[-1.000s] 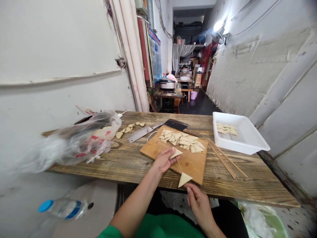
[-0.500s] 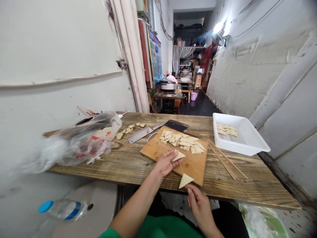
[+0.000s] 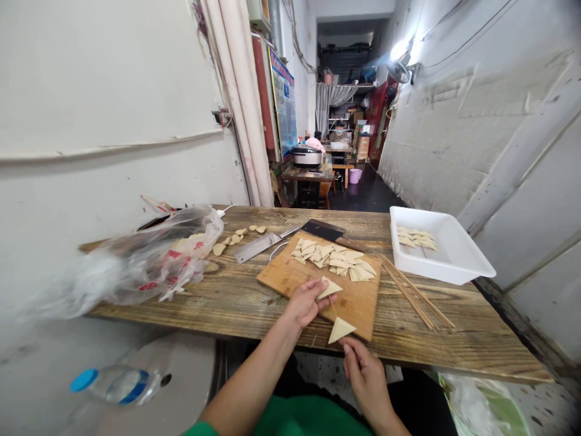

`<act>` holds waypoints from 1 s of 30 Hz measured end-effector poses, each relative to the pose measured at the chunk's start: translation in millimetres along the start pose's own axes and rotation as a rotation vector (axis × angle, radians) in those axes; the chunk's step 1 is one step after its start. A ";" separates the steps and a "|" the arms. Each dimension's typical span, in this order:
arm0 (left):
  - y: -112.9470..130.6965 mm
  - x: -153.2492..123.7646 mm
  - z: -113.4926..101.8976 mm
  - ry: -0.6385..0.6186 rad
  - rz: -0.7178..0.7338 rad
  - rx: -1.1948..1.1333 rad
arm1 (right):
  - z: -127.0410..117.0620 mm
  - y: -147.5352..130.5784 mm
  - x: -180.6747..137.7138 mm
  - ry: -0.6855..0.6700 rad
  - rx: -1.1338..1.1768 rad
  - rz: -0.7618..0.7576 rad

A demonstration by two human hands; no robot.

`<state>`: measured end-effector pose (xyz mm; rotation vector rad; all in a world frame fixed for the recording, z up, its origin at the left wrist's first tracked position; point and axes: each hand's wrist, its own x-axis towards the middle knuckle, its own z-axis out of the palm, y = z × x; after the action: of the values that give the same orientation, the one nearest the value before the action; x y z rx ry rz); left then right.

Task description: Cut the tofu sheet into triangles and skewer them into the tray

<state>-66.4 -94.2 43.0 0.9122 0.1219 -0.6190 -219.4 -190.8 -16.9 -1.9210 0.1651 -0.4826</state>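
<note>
My left hand (image 3: 307,304) pinches a pale triangular slice (image 3: 330,287), which looks like tofu or dough, over the front of the wooden cutting board (image 3: 350,303). A thin wooden skewer (image 3: 333,307) runs between this slice and a second triangle (image 3: 341,330) threaded lower down. My right hand (image 3: 363,369) is closed on the skewer's lower end, just below the second triangle, at the table's front edge. Behind my hands, a heap of similar triangles (image 3: 333,257) lies on the board. Whether the tip has pierced the upper slice cannot be made out.
Loose skewers (image 3: 413,297) lie right of the board, near a white tray (image 3: 463,266) holding filled skewers. A cleaver (image 3: 258,247) and a dark-bladed knife (image 3: 323,229) lie behind. Left are round slices (image 3: 221,247) and a plastic bag (image 3: 149,260). A bottle (image 3: 118,384) lies below.
My left hand and its slice have shifted very slightly to the right. My right hand, the skewer and the lower triangle are almost where they were.
</note>
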 end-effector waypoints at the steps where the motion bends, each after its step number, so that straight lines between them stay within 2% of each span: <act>1: -0.6 0.2 -0.1 0.000 0.000 0.004 | 0.0 0.3 0.0 -0.001 -0.003 -0.008; 12: -0.8 -2.6 4.4 0.005 0.003 0.001 | 1.0 0.6 3.2 0.011 -0.080 -0.068; 21: -1.7 -2.4 3.7 0.002 -0.005 0.013 | 1.6 3.2 4.7 0.003 -0.088 -0.048; 30: -10.7 -5.6 2.2 -0.031 -0.034 0.022 | 3.7 5.0 14.2 0.046 -0.097 -0.076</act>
<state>-77.3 -98.2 38.9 0.9233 0.1030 -0.6675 -204.5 -194.4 -19.1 -2.0177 0.1480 -0.5788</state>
